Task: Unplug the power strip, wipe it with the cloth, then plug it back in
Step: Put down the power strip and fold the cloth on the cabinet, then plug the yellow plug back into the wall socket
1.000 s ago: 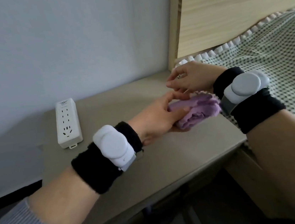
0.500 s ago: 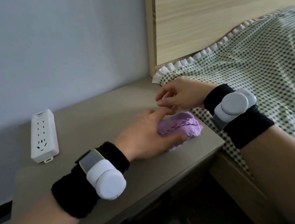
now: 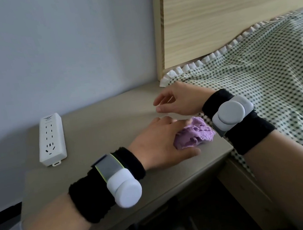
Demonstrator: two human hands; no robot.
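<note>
Nearest me is my left hand, palm down on the smooth grey-beige laminate tabletop. Its fingers are spread flat and loose, and the fingertips rest on the near edge of the crumpled lilac knitted cloth. I'd call that pressing, not gripping; nothing is pinched from what I can see, though the hand hides the side of the cloth under it, so I can't be sure.

Just beyond the cloth hovers my right hand, fingers half curled and apart, with nothing in it. It's clear of the cloth and the table.

What the next move turns on: the white rectangular plastic power strip lies well off to the left of the left hand and a bit further back, toward the pale grey wall. Its long axis runs away from me, nearly square to the table's front edge, sockets facing up. The left hand is clearly the nearer one, so I'd guess it goes for the strip while the right takes the cloth.

The strip is hard, glossy and boxy with a small tab on its near end. I can't spot a cord or plug anywhere. The cloth is soft, bumpy and bunched into a lump. Off to the right, the green checked bedsheet with a white ruffle butts against the table.
</note>
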